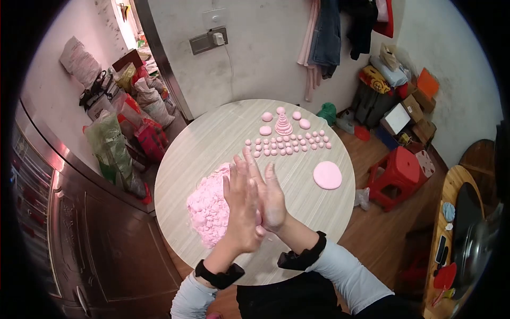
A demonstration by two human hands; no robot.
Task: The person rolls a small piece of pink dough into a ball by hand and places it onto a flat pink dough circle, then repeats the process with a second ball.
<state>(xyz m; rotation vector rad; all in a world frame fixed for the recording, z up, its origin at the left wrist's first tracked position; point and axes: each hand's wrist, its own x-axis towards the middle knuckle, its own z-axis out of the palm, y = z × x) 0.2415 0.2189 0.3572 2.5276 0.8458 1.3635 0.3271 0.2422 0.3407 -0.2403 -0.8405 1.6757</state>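
Note:
Above the round table, my left hand (241, 204) and my right hand (272, 199) are pressed palm to palm, fingers stretched upward. A bit of pink dough (258, 217) shows between the palms; most of it is hidden. Left of the hands lies a large crumbly heap of pink dough (208, 207). Beyond them, small pink balls (287, 144) sit in rows. Behind the rows stands a tiered pink cone (283, 125) with a ball on top, with several larger pink balls (267, 116) around it. On the right lies a flat pink disc (327, 175).
The round pale table (186, 151) stands near a wall with a socket and plug (218, 38). Red stools (396, 173) and boxes (411, 109) are on the right. Bags (154, 103) are piled at left by a brown door (117, 244). Clothes (325, 40) hang behind.

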